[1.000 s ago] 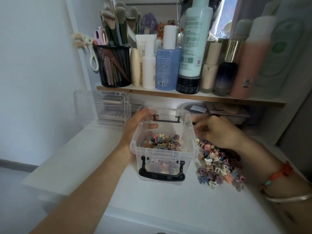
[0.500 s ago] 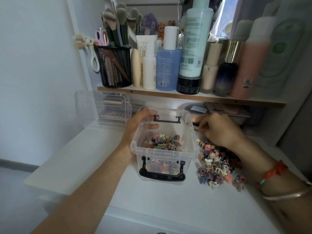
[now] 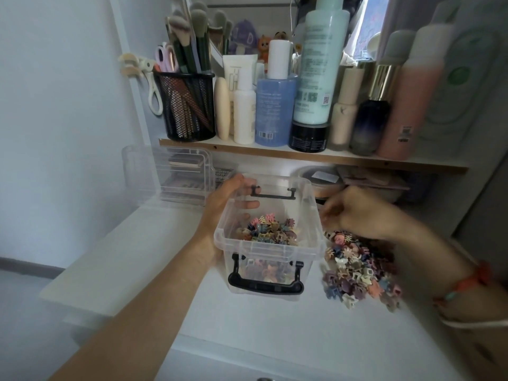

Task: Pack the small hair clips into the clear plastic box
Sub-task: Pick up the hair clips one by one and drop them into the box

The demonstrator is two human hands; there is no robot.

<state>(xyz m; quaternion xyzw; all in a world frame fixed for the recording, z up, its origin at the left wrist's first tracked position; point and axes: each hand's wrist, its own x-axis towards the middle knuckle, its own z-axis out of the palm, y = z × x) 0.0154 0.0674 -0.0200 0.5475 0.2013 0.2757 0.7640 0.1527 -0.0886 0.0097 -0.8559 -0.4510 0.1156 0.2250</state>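
The left hand (image 3: 225,213) grips the far left side of the clear plastic box (image 3: 268,243), thumb outside the wall and fingers curled over the rim. The right hand (image 3: 357,211) hovers just beside the box's right rim, above the loose pile of hair clips (image 3: 357,266); it is blurred and loosely curled, so I cannot tell if it holds a clip. More clips lie in a heap inside the box. The box sits on the white desk (image 3: 247,325), its black handle (image 3: 265,284) facing me. Just behind the left hand stands a clear organiser (image 3: 176,174). Above it all a shelf (image 3: 316,159) juts out, crowded with bottles and a black mesh cup (image 3: 189,105) of brushes.
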